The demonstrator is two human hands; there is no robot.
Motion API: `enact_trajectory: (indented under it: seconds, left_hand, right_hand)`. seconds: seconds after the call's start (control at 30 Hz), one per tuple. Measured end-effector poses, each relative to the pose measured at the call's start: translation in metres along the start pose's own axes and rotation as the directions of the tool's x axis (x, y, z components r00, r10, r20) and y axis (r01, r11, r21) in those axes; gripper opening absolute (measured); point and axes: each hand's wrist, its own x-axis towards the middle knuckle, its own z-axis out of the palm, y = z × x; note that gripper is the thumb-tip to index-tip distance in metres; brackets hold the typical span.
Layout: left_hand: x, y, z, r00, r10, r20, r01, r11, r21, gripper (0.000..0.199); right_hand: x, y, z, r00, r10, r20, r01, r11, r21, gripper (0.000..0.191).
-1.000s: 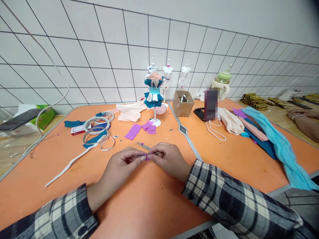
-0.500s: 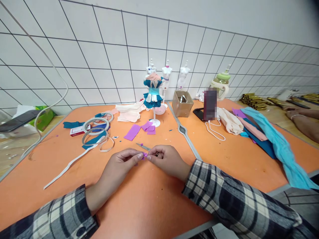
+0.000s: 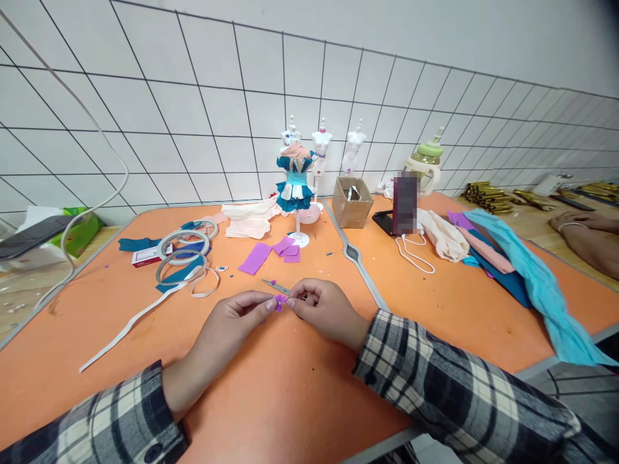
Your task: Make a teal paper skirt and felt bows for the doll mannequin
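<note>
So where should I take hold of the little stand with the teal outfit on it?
Probably by the bare white pole, just above its round base, coming from the front. The pole is slim and upright there, while the ruffled skirt flares out above and could crush. Behind are a pink bowl and other dress forms.

cloth (image 3: 279,303) between left hand (image 3: 242,317) and right hand (image 3: 325,310) | scissors (image 3: 275,287) behind, apparently part-hidden | rolls (image 3: 186,261) left

grn-lid btl (image 3: 426,158) nr wall (image 3: 207,96) | wht cable (image 3: 127,173) far L | cdbd box (image 3: 352,216) mid-back
</note>
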Motion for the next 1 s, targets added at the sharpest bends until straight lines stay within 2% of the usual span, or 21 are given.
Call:
enact_trajectory:
  seconds: [0.1, 0.23, 0.33, 0.53, 0.77, 0.9, 1.0]
  left_hand:
    - [-0.0001, 0.0020, 0.0006, 1.000, 0.007, 0.017, -0.007, 1.000, 0.002, 0.025]
    - [-0.0015, 0.0061, 0.0019, 0.996, 0.045, 0.074, -0.048, 0.998, 0.040, 0.025]
    - [-0.0026, 0.0086, 0.0027, 0.995, 0.048, 0.087, -0.055, 0.996, 0.073, 0.027]
    - [-0.0019, 0.0096, 0.0033, 0.997, 0.032, 0.064, -0.035, 0.998, 0.052, 0.025]
    - [-0.0017, 0.0034, 0.0055, 0.992, 0.022, 0.128, -0.027, 0.999, 0.039, 0.028]
    - [-0.0020, 0.0007, 0.0057, 0.996, 0.028, 0.090, -0.031, 0.999, 0.029, 0.027]
    - [-0.0016, 0.0018, 0.0050, 0.997, 0.031, 0.072, -0.030, 0.999, -0.011, 0.025]
  right_hand:
    - [-0.0013, -0.0014, -0.0007, 0.999, -0.036, 0.021, 0.037, 0.999, -0.023, 0.010]
    - [-0.0024, -0.0034, -0.0015, 0.990, -0.134, -0.034, 0.130, 0.986, -0.108, 0.011]
    - [-0.0019, -0.0034, -0.0011, 0.982, -0.186, -0.044, 0.175, 0.968, -0.180, 0.003]
    - [0.0003, -0.0017, -0.0004, 0.991, -0.093, -0.092, 0.078, 0.986, -0.146, 0.007]
    - [0.0008, 0.0012, 0.0002, 0.993, -0.103, -0.053, 0.096, 0.988, -0.122, 0.007]
    - [-0.0012, 0.0002, -0.0006, 0.998, -0.065, -0.022, 0.065, 0.997, -0.032, 0.015]
    - [-0.0018, 0.0004, -0.0009, 0.998, -0.056, -0.026, 0.055, 0.998, -0.043, 0.015]
